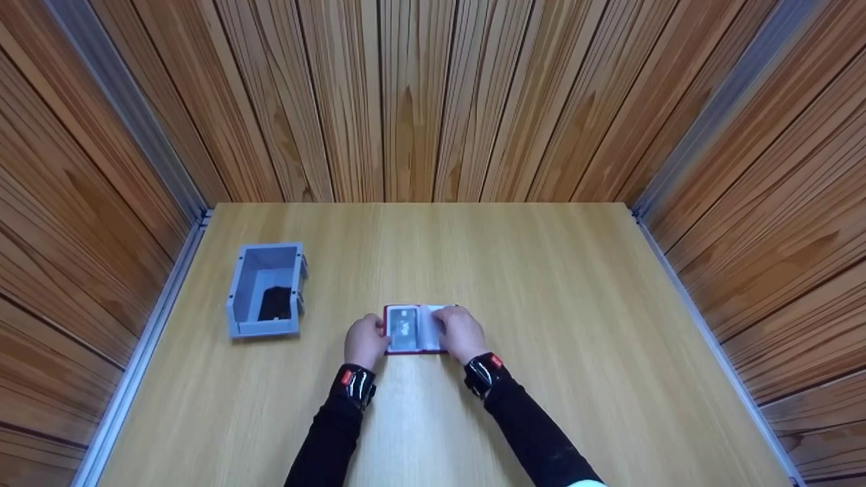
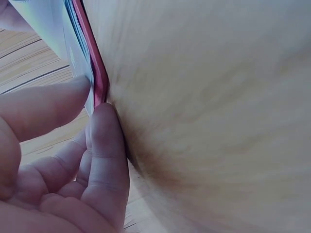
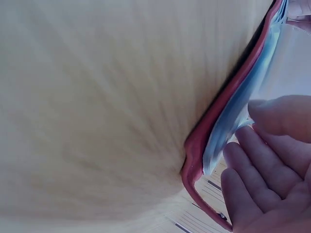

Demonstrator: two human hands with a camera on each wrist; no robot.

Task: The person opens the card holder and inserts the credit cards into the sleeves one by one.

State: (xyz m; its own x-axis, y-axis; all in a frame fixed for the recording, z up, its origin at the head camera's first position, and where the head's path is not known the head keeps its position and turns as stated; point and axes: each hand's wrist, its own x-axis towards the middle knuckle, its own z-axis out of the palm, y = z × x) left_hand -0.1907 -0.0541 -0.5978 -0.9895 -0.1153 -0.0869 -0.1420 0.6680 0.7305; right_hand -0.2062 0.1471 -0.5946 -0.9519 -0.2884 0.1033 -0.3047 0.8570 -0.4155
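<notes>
A small card holder (image 1: 419, 331) with a red cover (image 3: 226, 104) lies open on the table, its clear plastic sleeves facing up. A greyish card with pale marks (image 1: 404, 329) shows in the left-hand sleeve. My left hand (image 1: 365, 341) pinches the holder's left edge, thumb on the sleeves and a finger against the red cover. Over the right half is my right hand (image 1: 461, 335), thumb and fingertips closed at a clear sleeve page (image 3: 286, 63). The right wrist view shows other sleeves lying in a stack on the red cover, beside the curled fingers.
To the left on the wooden table (image 1: 541, 270) stands a grey-blue plastic bin (image 1: 265, 328) with a dark item (image 1: 275, 302) inside. Wood-plank walls (image 1: 419, 101) enclose the table at the back and both sides, with metal rails (image 1: 145, 365) along the side edges.
</notes>
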